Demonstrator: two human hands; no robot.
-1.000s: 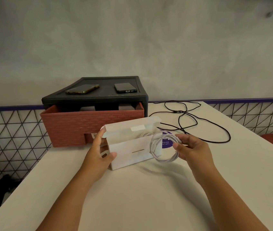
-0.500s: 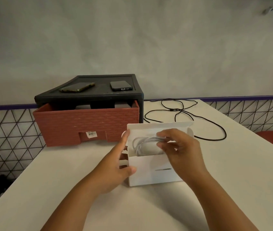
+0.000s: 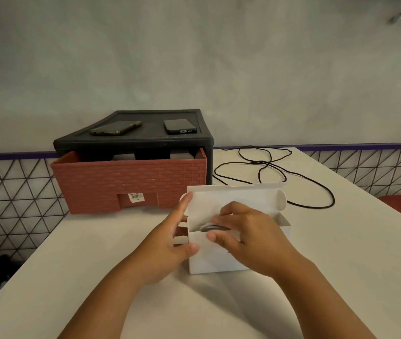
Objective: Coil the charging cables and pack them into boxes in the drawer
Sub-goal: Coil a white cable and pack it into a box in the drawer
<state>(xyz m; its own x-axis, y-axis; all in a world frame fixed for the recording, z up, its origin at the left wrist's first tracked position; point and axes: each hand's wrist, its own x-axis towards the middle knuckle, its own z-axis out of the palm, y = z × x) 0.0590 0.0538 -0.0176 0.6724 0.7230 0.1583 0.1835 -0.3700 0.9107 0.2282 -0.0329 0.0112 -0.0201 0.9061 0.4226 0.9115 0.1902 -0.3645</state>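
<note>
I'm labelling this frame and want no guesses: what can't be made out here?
All from the head view.
1. white cable: mostly hidden in the white box behind the right hand; its plugs are unseen.
2. red drawer contents: its front wall and the black cabinet hide all but some grey tops.
3. barcode sticker: too small to read.
4. black cable: plugs too small to pick out.

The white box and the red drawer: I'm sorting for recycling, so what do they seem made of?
White box: probably thin matte card, going by its creased folds and tuck flaps.
Red drawer: looks like moulded matte plastic, with an even brick relief across its front.
</note>
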